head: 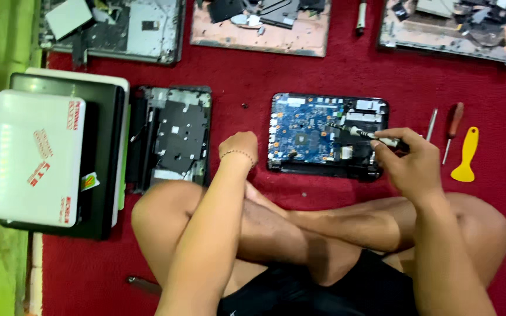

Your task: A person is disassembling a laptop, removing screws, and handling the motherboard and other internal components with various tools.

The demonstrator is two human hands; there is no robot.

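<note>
Head view looks straight down on a red carpet [323, 73] that fills most of the floor, with the person's crossed bare legs along the bottom edge. At the far left sits a stack of closed laptops [60, 158], a white one lying on top of a black one. Along the top edge lie three stripped laptop shells: a grey one [142, 29] at left, a pinkish one [288, 38] in the middle and another [458, 44] at right, all with loose parts on them. Just right of the stack lies a dark laptop base cover [174, 137] with its inner side up. In the centre, directly ahead of the knees, is an opened small laptop chassis [323, 134] showing a blue circuit board. The right hand [408, 164] is closed around a black-handled screwdriver [376, 137], whose tip angles left and touches the board near its upper right part. The left hand [238, 149] rests curled into a loose fist on the carpet just left of the chassis, holding nothing visible, a thin bracelet at the wrist. To the right of the chassis lie a yellow plastic pry tool [467, 155], a red-handled screwdriver [453, 129] and a thin metal tool [431, 124], side by side. A tiny dark screw [244, 106] lies on the carpet above the left hand.
</note>
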